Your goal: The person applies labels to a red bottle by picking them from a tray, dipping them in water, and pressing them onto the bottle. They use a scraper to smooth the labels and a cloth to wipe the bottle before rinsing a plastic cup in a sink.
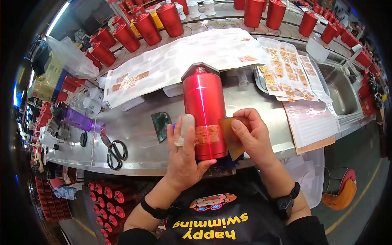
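A glossy red metal bottle point(203, 102) lies or leans at the front of the steel bench, its dark polygonal end facing away from me. A gold-printed label point(207, 134) sits on its lower side, and a red laser line runs along the bottle. My left hand point(181, 153) holds the bottle's left side, thumb near the bottom; pale coverings wrap two of its fingers. Between the thumb and fingers of my right hand point(254, 136) is a thin, flat amber-brown piece point(232, 141), its edge against the bottle's right side. Blue material shows partly behind the bottle.
Black-handled scissors point(116, 153), a dark green flat piece point(161, 125) and a purple bottle point(77, 118) lie left. Gold label sheets point(290, 69) are at right, near a sink point(341, 87). White sheeting point(163, 61) hangs before a conveyor point(220, 20) carrying several red bottles.
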Motion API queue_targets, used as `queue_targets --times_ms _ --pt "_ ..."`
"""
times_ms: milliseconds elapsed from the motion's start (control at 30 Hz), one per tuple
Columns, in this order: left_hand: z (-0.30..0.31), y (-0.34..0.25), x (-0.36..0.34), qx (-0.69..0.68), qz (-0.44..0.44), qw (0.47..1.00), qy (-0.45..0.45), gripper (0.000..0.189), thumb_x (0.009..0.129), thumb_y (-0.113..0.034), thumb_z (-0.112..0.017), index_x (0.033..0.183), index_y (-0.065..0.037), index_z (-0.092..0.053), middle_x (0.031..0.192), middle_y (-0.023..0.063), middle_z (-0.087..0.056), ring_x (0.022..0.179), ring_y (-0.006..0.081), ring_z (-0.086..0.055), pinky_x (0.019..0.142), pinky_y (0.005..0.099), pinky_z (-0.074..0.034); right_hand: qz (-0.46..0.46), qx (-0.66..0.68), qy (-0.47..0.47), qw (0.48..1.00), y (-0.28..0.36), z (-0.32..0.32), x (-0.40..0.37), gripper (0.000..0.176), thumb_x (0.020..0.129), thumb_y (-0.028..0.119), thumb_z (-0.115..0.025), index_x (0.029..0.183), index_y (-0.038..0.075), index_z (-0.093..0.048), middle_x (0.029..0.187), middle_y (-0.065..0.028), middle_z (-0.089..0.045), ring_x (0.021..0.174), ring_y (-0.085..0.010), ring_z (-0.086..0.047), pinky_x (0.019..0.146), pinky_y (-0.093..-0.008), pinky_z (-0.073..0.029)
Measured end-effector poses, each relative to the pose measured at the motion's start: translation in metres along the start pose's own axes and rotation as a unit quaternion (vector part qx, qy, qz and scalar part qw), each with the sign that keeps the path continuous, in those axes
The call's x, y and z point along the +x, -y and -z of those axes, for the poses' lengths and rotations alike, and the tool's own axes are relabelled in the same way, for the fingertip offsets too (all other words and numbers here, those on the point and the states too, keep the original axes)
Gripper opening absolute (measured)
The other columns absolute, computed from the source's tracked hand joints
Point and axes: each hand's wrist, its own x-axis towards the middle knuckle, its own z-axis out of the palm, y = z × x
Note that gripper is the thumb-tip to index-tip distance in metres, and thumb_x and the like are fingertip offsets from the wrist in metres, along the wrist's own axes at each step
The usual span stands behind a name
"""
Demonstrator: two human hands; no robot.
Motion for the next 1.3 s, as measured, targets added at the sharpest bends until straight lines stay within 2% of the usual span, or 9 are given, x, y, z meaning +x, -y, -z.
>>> queue_targets --times_ms 533,633,700,867,1000,1100,1200,1233,1300 --pt "0.015 -0.019 0.024 0.167 -0.135 0.976 0.043 0.046 0.083 -0.015 -0.058 0.129 -0.017 -0.053 0.114 0.0033 -0.065 0.128 0.0248 -0.042 0.115 0.0551 -0.013 -0.055 0.046 0.050 0.996 0.015 0.012 0.010 0.018 0.086 0.011 -0.062 0.099 0.004 -0.052 0.091 -0.0019 -0.060 0.085 -0.0051 -0.054 0.074 -0.0224 -0.046" --pt "0.008 -0.014 0.011 0.082 -0.121 0.989 -0.018 0.046 0.079 -0.012 -0.063 0.124 -0.016 -0.056 0.111 0.0046 -0.066 0.128 0.0238 -0.042 0.115 0.0552 -0.013 0.207 -0.192 0.021 0.959 0.021 0.002 0.013 0.022 0.080 0.003 -0.066 0.099 0.006 -0.055 0.089 -0.0047 -0.059 0.080 -0.0183 -0.057 0.072 -0.0312 -0.045" --pt "0.001 -0.006 -0.004 0.000 -0.083 0.994 -0.076 0.058 0.074 -0.012 -0.070 0.129 -0.009 -0.051 0.120 0.0118 -0.062 0.129 0.0291 -0.040 0.113 0.0572 -0.014 0.457 -0.345 0.060 0.818 0.026 0.002 0.015 0.028 0.072 0.000 -0.069 0.098 0.008 -0.060 0.087 -0.0067 -0.057 0.076 -0.0293 -0.054 0.070 -0.0371 -0.043" --pt "-0.004 0.001 -0.018 -0.001 0.072 0.997 -0.042 0.082 0.083 -0.033 -0.068 0.142 0.005 -0.025 0.138 0.0259 -0.040 0.132 0.0408 -0.035 0.112 0.0582 -0.012 0.260 -0.229 0.262 0.901 0.054 0.008 0.014 0.020 0.074 0.005 -0.073 0.092 0.007 -0.064 0.088 -0.0076 -0.059 0.081 -0.0274 -0.058 0.069 -0.0362 -0.047" --pt "0.002 0.003 -0.012 0.024 0.060 0.996 -0.055 0.085 0.080 -0.036 -0.071 0.141 0.005 -0.029 0.135 0.0224 -0.046 0.131 0.0396 -0.036 0.111 0.0592 -0.012 0.458 -0.410 0.118 0.780 0.047 -0.001 0.027 0.021 0.072 0.007 -0.074 0.090 0.009 -0.064 0.087 -0.0081 -0.058 0.082 -0.0264 -0.058 0.071 -0.0366 -0.044" --pt "0.004 0.002 -0.010 0.019 0.054 0.997 -0.057 0.087 0.078 -0.037 -0.073 0.141 0.005 -0.030 0.133 0.0211 -0.048 0.131 0.0388 -0.036 0.110 0.0601 -0.012 0.267 -0.253 0.363 0.856 0.073 0.000 0.010 0.016 0.074 0.008 -0.074 0.086 0.011 -0.065 0.081 -0.0056 -0.057 0.078 -0.0235 -0.057 0.070 -0.0358 -0.044" --pt "0.003 0.003 -0.009 -0.008 0.054 0.996 -0.070 0.088 0.079 -0.039 -0.072 0.142 0.006 -0.029 0.134 0.0219 -0.047 0.132 0.0377 -0.036 0.110 0.0596 -0.012 0.192 -0.237 0.103 0.947 0.043 0.004 0.040 0.028 0.070 0.006 -0.079 0.096 0.009 -0.069 0.086 -0.0066 -0.059 0.074 -0.0205 -0.058 0.070 -0.0332 -0.046" --pt "0.001 0.003 -0.008 -0.021 0.056 0.995 -0.080 0.088 0.080 -0.040 -0.071 0.142 0.006 -0.029 0.134 0.0221 -0.047 0.132 0.0373 -0.036 0.110 0.0593 -0.013 0.343 -0.322 0.016 0.882 0.040 0.000 0.049 0.026 0.071 0.004 -0.078 0.095 0.008 -0.069 0.087 -0.0060 -0.060 0.075 -0.0190 -0.058 0.068 -0.0311 -0.046" --pt "-0.003 0.005 -0.013 -0.035 0.085 0.993 -0.076 0.088 0.081 -0.041 -0.070 0.141 0.007 -0.029 0.135 0.0223 -0.046 0.132 0.0371 -0.036 0.111 0.0581 -0.013 0.379 -0.314 0.175 0.853 0.047 -0.005 0.020 0.023 0.072 0.003 -0.076 0.093 0.007 -0.068 0.088 -0.0056 -0.060 0.075 -0.0178 -0.058 0.066 -0.0288 -0.046"
